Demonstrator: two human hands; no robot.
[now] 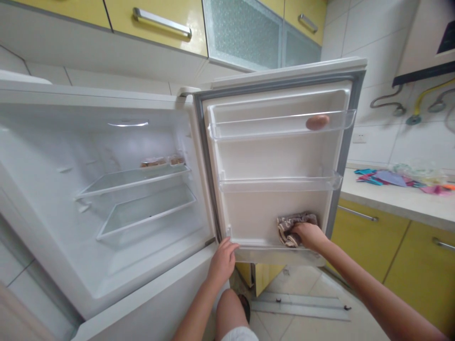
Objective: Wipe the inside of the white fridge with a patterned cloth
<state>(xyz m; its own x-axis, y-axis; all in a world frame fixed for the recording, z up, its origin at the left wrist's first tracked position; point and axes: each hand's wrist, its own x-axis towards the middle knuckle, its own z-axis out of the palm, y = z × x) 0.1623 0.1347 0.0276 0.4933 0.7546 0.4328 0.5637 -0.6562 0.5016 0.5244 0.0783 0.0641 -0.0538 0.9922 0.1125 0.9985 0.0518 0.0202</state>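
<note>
Pinching the bunched cloth [287, 226] with the right hand [310, 235] at lower right of frame, against the fridge door [273, 161]; steadying, perhaps, with the left hand [223, 258], loosely spread at lower centre. Best to press flat into corners.

Left hand [223, 259] and right hand [310, 236] bare; forearms [197, 303] uncovered. White shorts [240, 334], bare knee [227, 305]; dark footwear [245, 305], mostly hidden behind the leg.

Place: kitchen | shown by: open refrigerator [88, 96] — yellow cupboards [71, 10] overhead | pale countertop [384, 195] | white tiled wall [377, 42]
</note>
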